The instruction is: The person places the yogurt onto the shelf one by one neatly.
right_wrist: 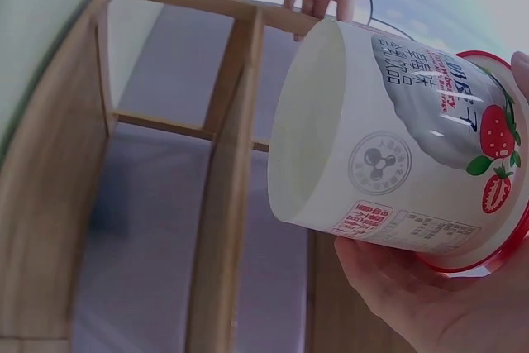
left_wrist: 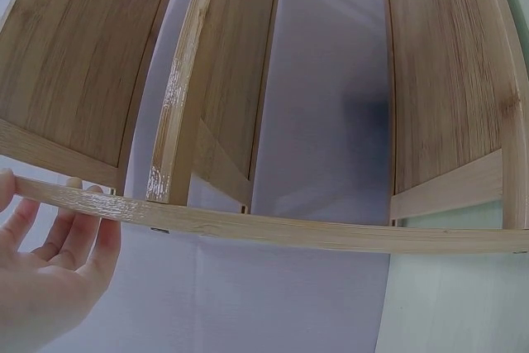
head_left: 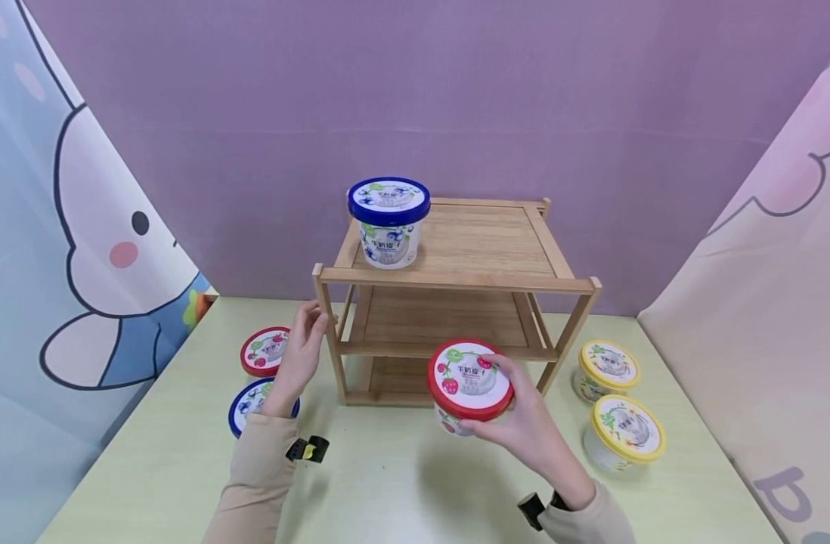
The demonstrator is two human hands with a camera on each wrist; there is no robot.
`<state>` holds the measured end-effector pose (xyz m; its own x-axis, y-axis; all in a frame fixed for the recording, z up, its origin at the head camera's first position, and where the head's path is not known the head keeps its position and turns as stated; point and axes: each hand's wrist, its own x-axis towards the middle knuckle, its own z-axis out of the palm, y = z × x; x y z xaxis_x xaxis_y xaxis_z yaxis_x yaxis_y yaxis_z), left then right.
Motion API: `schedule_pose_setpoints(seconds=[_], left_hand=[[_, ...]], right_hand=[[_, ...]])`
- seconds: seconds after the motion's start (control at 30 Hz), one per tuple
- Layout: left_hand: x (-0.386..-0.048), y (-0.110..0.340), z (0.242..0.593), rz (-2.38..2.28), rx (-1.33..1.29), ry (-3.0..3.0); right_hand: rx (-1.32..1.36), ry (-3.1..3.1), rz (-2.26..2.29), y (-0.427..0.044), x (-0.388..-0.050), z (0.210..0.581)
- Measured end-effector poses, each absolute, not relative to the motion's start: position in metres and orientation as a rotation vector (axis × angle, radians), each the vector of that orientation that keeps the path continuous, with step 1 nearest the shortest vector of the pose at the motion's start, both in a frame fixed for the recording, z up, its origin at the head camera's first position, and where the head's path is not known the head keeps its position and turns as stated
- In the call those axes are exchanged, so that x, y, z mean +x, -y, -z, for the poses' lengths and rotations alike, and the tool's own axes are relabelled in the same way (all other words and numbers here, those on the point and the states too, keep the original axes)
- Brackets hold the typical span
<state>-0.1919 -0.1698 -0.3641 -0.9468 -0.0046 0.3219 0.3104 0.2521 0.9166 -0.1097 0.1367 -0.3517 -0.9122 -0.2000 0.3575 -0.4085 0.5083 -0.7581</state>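
Note:
My right hand (head_left: 527, 423) grips a red-lidded pudding tub (head_left: 471, 381) by its lid, in front of the wooden shelf rack (head_left: 490, 242). In the right wrist view the tub (right_wrist: 380, 142) is tilted and shows strawberry pictures, its pale base facing the rack. My left hand (head_left: 301, 359) holds the front left post (left_wrist: 273, 231) of the rack, thumb on one side and fingers on the other. On the rack's top shelf, at the left, stands a blue-lidded tub (head_left: 389, 223) with blueberry pictures.
Left of the rack, a red-lidded tub (head_left: 258, 352) and a blue-lidded tub (head_left: 245, 408) stand on the table (head_left: 150, 468), partly hidden by my left arm. Two yellow-lidded tubs, one behind (head_left: 608, 366) and one nearer (head_left: 626, 431), stand at the right. A purple backdrop (head_left: 306, 91) hangs behind.

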Motion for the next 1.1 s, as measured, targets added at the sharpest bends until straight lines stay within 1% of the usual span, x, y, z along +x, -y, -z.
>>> schedule_pose_setpoints(seconds=[0.53, 1.1], left_hand=[[-0.193, 0.169, 0.364, 1.754, -0.272, 2.261], [-0.192, 0.169, 0.364, 1.752, -0.268, 2.246]], right_hand=[[0.63, 2.454, -1.249, -0.154, -0.117, 0.316], [0.651, 2.422, -1.264, -0.171, -0.128, 0.269]])
